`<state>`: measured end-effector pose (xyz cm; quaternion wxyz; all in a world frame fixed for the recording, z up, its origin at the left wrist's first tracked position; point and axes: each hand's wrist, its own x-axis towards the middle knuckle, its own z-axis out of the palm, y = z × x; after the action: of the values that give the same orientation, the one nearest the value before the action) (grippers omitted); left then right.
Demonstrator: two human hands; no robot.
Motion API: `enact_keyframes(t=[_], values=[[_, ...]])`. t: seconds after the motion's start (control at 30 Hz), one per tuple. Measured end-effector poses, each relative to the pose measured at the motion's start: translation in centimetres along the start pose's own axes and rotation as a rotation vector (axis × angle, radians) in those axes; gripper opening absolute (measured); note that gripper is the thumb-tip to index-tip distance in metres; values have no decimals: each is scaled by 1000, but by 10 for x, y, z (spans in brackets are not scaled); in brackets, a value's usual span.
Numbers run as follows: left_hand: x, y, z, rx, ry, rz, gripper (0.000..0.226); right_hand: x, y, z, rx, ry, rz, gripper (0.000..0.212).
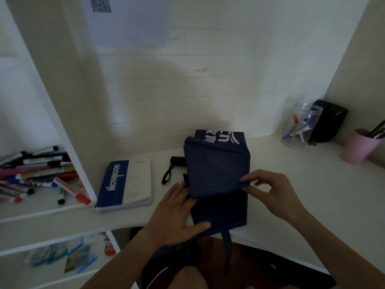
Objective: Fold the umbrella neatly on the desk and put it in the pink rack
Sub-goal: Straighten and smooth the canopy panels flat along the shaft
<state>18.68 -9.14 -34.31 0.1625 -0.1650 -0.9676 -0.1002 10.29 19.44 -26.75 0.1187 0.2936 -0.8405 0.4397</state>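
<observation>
Lying partly folded on the white desk [281, 184] beside a blue notebook [125, 184]: navy umbrella [216, 170], left hand [177, 213] pressing its near edge with fingers straight, right hand [270, 190] pinching a canopy fold; pink cup [358, 148] standing far right.

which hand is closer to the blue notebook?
Left. The left hand lies on the umbrella's near-left edge, just right of the blue notebook. The right hand pinches the fabric's fold on its far side.
</observation>
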Motion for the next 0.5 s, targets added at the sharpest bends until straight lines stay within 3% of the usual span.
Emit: enact_keyframes(t=[0.1,0.17,0.27,0.33,0.5], values=[[-7,5,-2,-66,24,-68,87,-23,15,10,-45,-23,15,32],[-13,11,-6,-185,136,-176,77,-32,22,15,-29,-19,13,37],[-13,24,-23,-557,321,-463,51,-39,25,20,-35,1,-12,36],[-4,31,-33,-802,309,-549,45,-41,24,22,-35,3,-17,34],[14,34,-35,-778,251,-595,34,-41,18,19,3,11,-22,29]])
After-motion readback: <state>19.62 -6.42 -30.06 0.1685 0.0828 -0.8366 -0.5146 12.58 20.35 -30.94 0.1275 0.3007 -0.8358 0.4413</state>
